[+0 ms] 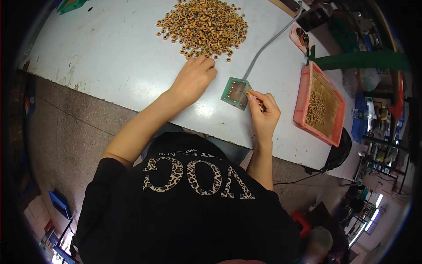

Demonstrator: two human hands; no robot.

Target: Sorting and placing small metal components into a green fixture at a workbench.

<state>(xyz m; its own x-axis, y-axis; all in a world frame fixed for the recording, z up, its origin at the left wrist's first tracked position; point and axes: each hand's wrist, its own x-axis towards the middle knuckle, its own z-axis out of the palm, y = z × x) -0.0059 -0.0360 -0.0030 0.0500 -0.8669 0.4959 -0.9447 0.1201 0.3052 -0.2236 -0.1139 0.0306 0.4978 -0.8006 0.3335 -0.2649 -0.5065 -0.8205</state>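
A heap of small orange ring-shaped coils lies on the white table. At its near edge is my left hand, fingers bent and closed with their tips down among the outermost coils; what they hold, if anything, is hidden. My right hand pinches one orange coil between thumb and forefinger, and a few more show inside the curled fingers. That pinched coil is right beside a small green-framed box with metal plates, from which a grey cable runs back.
To the right, a pink tray lined with brown holds more small coils. Behind it a pink container and a green bar stand near a dark device. A green tray sits far left. Another person is at lower right.
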